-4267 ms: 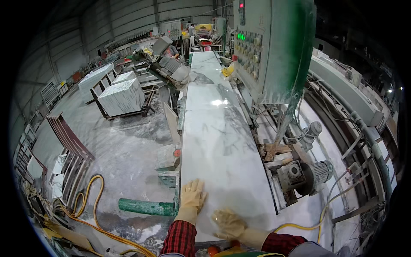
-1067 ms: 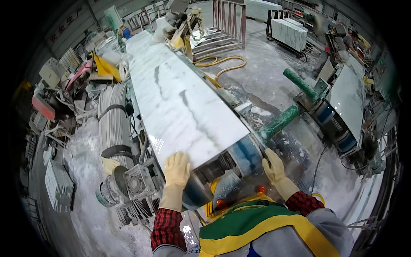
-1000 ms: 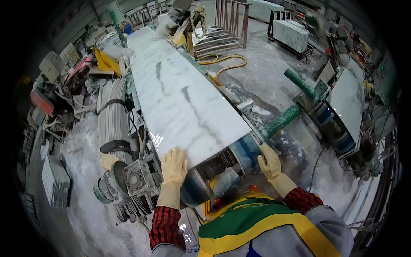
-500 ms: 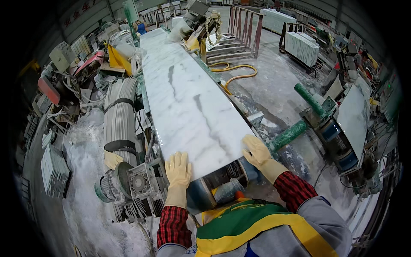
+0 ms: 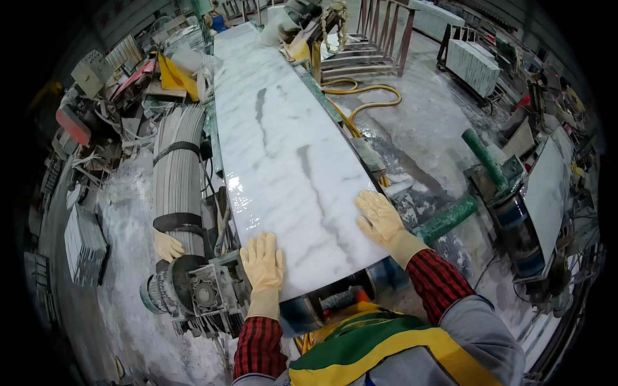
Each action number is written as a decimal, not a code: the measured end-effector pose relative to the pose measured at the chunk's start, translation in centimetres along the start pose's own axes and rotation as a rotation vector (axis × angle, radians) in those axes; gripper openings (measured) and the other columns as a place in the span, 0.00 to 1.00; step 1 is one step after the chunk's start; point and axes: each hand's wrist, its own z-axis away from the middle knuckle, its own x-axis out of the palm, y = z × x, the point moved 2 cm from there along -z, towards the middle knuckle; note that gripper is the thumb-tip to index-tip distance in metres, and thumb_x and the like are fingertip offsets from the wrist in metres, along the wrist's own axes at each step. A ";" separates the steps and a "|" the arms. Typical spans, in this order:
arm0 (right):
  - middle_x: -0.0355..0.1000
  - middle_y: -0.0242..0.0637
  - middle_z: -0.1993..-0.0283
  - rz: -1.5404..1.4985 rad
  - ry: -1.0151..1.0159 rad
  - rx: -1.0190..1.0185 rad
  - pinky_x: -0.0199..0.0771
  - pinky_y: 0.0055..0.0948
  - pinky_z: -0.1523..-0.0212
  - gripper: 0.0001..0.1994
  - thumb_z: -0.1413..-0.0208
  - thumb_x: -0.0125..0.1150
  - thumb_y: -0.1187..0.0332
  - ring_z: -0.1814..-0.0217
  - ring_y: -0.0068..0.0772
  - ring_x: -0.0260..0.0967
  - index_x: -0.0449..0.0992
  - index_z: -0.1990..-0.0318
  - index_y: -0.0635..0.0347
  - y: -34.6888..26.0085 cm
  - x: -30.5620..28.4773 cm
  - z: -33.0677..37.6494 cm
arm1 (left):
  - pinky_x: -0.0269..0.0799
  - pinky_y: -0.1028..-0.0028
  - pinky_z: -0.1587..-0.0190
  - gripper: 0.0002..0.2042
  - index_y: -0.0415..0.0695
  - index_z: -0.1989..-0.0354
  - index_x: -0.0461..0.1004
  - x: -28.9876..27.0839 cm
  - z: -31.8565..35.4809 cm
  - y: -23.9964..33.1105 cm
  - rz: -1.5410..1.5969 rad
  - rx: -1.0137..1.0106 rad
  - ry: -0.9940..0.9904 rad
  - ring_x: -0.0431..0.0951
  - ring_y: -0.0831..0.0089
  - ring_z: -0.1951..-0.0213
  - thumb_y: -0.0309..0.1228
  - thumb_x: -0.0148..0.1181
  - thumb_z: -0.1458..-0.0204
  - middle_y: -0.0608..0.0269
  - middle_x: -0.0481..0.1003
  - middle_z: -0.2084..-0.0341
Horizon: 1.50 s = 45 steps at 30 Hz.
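A long white marble slab (image 5: 296, 212) with grey veins stretches away from me over a roller conveyor, its surface wet and shiny in places. My left hand (image 5: 262, 260), in a cream rubber glove, lies flat on the slab's left edge near the close end, fingers stretched out. On the right edge, a little farther up, my right hand (image 5: 381, 219) in a matching glove rests with its fingers spread. Neither hand grips anything. Below the slab's near edge shows a dark blue roller (image 5: 302, 315), partly covered by the slab.
Left of the slab stand a strapped bundle of thin strips (image 5: 177, 161), a motor with gearbox (image 5: 203, 293) and a loose cream glove (image 5: 168, 246). Green rollers (image 5: 447, 220) jut out at right. A yellow hose (image 5: 380, 96) lies on the floor. A person (image 5: 217, 22) stands at the far end.
The slab has come toward me, and its near edge now covers more of the roller. My hands stay on it, the right one now farther from the near edge. My view has shifted slightly.
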 end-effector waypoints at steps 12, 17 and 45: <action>0.71 0.54 0.22 0.008 0.038 -0.087 0.58 0.50 0.14 0.27 0.29 0.62 0.57 0.16 0.53 0.63 0.76 0.27 0.61 5.1 4.9 -15.6 | 0.56 0.38 0.23 0.28 0.47 0.26 0.73 -2.6 -1.0 0.8 0.060 0.009 -0.089 0.69 0.38 0.26 0.39 0.64 0.35 0.46 0.72 0.27; 0.68 0.53 0.19 0.051 0.035 -0.039 0.55 0.48 0.13 0.30 0.27 0.59 0.55 0.15 0.52 0.61 0.72 0.23 0.62 6.8 7.5 -20.5 | 0.57 0.38 0.24 0.28 0.45 0.28 0.73 -2.9 -1.2 1.0 0.081 0.011 -0.121 0.70 0.37 0.28 0.37 0.65 0.37 0.45 0.73 0.28; 0.68 0.54 0.20 -0.028 -0.128 0.157 0.52 0.52 0.14 0.32 0.29 0.57 0.52 0.16 0.54 0.60 0.71 0.25 0.64 -3.5 -3.7 6.0 | 0.51 0.38 0.19 0.26 0.48 0.24 0.72 -0.7 1.9 0.0 0.007 -0.001 -0.033 0.65 0.43 0.21 0.43 0.55 0.28 0.51 0.71 0.23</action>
